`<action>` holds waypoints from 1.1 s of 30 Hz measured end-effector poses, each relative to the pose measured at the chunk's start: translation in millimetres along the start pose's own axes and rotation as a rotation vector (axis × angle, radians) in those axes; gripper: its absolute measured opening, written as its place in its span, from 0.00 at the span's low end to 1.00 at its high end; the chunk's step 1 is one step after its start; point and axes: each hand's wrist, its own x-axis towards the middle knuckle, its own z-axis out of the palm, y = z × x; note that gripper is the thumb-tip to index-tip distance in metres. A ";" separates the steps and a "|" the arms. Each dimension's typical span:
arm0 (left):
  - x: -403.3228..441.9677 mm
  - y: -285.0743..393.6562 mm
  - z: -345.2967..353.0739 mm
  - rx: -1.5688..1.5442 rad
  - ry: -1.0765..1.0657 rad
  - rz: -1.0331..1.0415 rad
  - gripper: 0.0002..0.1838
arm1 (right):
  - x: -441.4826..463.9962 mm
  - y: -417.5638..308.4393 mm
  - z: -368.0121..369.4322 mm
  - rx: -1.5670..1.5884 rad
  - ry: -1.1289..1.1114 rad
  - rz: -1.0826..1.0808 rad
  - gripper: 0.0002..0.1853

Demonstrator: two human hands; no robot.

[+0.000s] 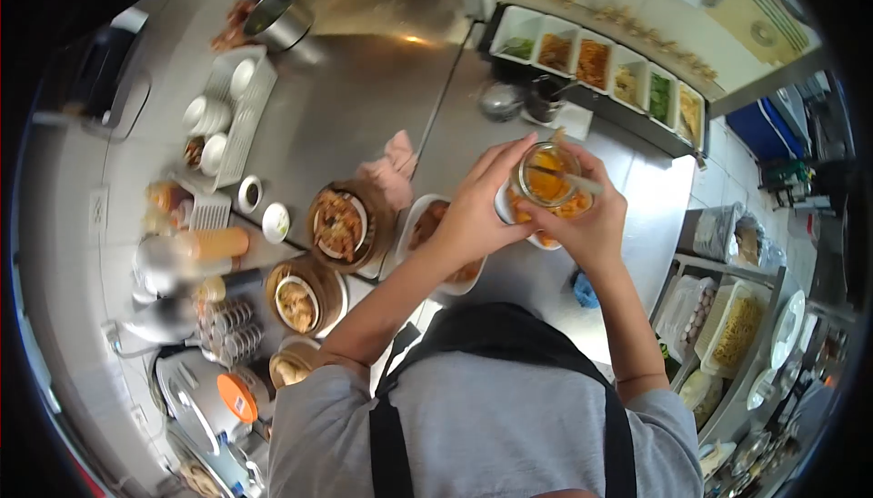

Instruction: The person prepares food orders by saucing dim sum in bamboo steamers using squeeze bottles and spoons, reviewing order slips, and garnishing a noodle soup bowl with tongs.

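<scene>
My left hand point(486, 193) and my right hand point(591, 216) are closed around a glass jar point(547, 173) from its two sides. Orange contents show through the jar's open mouth. A utensil handle point(582, 182) sticks out of the mouth toward the right. Just beneath the jar, orange food point(575, 205) and a white edge point(503, 202) show; my fingers hide much of them, and I cannot tell whether they are touched. Left of my left forearm, a white oval dish point(406, 236) with brown food stands partly covered by the arm.
Steamer baskets point(380, 216) with food dishes and a pink cloth point(391, 171) lie to the left. A black rack point(671, 125) of white ingredient tubs lines the back. A crate point(247, 125) holds white bowls. A blue crumpled item point(587, 291) lies near the front edge.
</scene>
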 end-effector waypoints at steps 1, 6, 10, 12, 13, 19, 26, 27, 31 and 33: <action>-16.9 2.9 -10.3 -0.066 0.053 -0.009 0.45 | -6.7 -12.8 12.8 0.041 -0.061 -0.007 0.39; -102.0 -4.3 -66.3 -0.081 0.387 -0.127 0.41 | -21.8 -68.4 64.1 0.098 -0.349 -0.335 0.37; -152.1 -6.8 -97.8 0.057 0.583 -0.166 0.41 | -35.8 -97.6 105.5 0.109 -0.472 -0.547 0.22; -168.9 -6.0 -111.9 0.137 0.669 -0.175 0.40 | -37.1 -103.7 123.5 0.087 -0.568 -0.702 0.20; -175.8 -5.4 -117.5 0.141 0.712 -0.190 0.39 | -40.2 -113.7 130.1 0.105 -0.633 -0.676 0.15; -209.5 -14.0 -153.0 0.425 0.725 -0.193 0.40 | -38.3 -139.3 174.6 0.070 -0.593 -0.761 0.10; -211.9 -35.2 -169.2 0.523 0.748 -0.275 0.40 | -52.6 -109.1 219.3 0.459 -0.793 0.107 0.12; -211.8 -36.8 -171.2 0.520 0.751 -0.297 0.39 | -50.7 -106.2 221.4 0.572 -0.785 0.289 0.14; -211.7 -43.5 -180.8 0.527 0.778 -0.346 0.37 | -41.0 -108.5 217.4 0.660 -0.627 0.340 0.18; -213.0 -48.7 -186.3 0.565 0.798 -0.358 0.37 | -32.4 -107.8 213.9 0.655 -0.586 0.315 0.17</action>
